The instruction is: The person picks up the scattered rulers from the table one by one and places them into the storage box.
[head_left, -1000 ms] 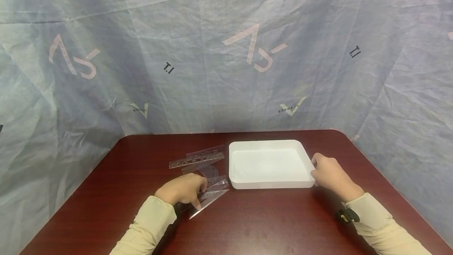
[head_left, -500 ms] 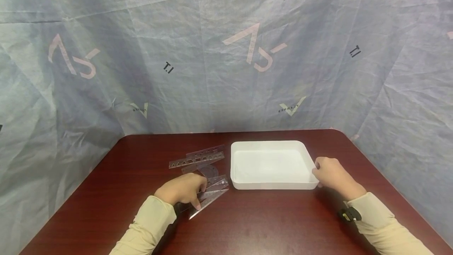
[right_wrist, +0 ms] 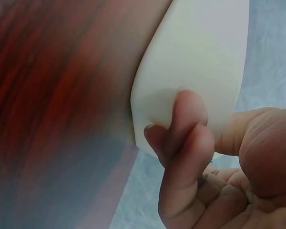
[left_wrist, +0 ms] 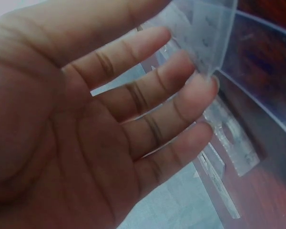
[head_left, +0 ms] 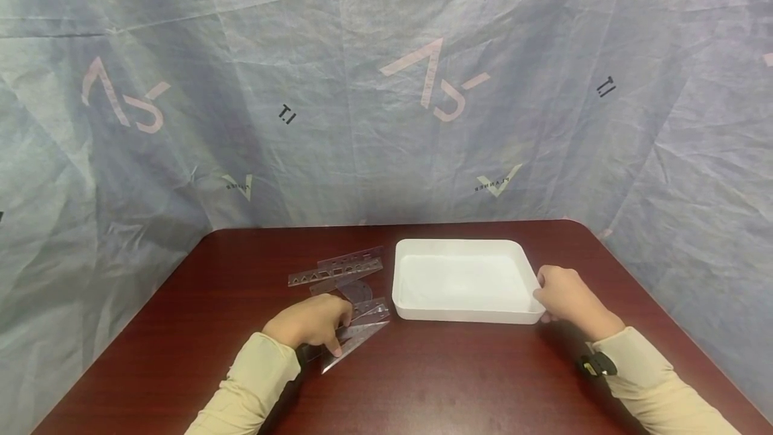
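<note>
At the centre left, my left hand (head_left: 311, 322) rests over clear plastic drawing tools, its thumb on a set square (head_left: 359, 343). The left wrist view has its fingers (left_wrist: 167, 90) only slightly bent and spread, their tips against a clear plastic piece (left_wrist: 212, 33). Just beyond lie a clear protractor (head_left: 358, 291) and a ruler with cut-out shapes (head_left: 335, 272), overlapping others. My right hand (head_left: 570, 297) pinches the right side wall of a white tray (head_left: 468, 315). In the right wrist view, curled fingertips press the tray's outer wall (right_wrist: 195, 52); the thumb is partly hidden behind it.
A dark red wooden table (head_left: 447, 381) carries everything. Grey printed fabric (head_left: 362, 119) hangs behind it and along both sides. The tray's left wall stands close to the right ends of the clear tools.
The white tray has slid slightly to the right with my right hand, opening a little more room beside the clear tools. My left hand has hardly moved.
</note>
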A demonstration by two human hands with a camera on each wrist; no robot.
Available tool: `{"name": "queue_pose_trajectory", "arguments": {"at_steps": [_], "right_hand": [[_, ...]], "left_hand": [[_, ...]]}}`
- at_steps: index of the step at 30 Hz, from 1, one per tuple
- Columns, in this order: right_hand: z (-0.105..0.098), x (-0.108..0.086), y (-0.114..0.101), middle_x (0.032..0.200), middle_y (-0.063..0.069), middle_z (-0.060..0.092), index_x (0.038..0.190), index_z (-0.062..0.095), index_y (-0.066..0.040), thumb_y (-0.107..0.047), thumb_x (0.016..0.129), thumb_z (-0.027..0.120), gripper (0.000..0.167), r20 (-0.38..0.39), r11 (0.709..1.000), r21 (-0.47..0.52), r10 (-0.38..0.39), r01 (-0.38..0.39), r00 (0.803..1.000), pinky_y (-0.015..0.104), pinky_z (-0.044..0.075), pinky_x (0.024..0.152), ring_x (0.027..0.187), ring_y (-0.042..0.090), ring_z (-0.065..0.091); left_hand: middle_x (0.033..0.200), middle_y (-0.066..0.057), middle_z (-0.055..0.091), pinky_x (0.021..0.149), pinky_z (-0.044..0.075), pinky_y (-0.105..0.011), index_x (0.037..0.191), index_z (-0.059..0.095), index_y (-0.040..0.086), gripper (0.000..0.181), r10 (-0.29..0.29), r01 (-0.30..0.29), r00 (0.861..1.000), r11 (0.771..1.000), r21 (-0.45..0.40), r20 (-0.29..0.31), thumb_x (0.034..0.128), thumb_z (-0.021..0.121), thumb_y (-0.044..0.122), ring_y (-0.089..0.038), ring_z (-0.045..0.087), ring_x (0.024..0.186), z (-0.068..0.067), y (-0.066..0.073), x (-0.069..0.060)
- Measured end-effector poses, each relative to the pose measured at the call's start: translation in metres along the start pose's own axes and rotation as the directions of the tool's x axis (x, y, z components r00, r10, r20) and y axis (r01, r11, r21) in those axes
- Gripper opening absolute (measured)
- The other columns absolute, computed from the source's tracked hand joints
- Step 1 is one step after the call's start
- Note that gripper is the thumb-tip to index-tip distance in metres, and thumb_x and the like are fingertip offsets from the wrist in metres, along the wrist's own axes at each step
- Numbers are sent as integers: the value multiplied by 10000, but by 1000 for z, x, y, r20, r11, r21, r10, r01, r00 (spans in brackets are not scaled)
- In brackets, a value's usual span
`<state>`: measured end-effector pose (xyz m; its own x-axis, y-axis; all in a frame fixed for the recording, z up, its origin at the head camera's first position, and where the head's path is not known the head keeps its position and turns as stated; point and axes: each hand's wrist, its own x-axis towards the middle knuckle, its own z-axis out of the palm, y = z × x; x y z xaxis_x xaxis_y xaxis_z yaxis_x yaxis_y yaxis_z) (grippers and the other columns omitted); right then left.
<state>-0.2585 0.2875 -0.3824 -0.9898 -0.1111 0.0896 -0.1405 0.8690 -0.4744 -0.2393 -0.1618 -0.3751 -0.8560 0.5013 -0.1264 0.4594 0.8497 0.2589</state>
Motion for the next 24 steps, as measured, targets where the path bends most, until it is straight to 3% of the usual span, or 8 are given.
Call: {"name": "queue_pose_trajectory", "arguments": {"at_steps": [11,24], "right_hand": [[1,-1,-2,622,71,557,830,525,23,-2,821,506,32,-6,1000,-9,13,-13,1000,319,469,472,447,143,587],[2,0,-2,638,83,553,827,482,19,-11,825,477,31,14,999,3,33,-33,999,320,472,474,458,144,587]], "left_hand": [[789,47,612,697,489,-330,843,664,117,357,-42,42,999,999,-16,6,610,933,142,-124,538,709,-2,2,0],[664,92,564,587,454,-276,768,675,119,207,71,-71,997,996,-62,3,707,846,18,-80,514,624,-8,-11,-4]]}}
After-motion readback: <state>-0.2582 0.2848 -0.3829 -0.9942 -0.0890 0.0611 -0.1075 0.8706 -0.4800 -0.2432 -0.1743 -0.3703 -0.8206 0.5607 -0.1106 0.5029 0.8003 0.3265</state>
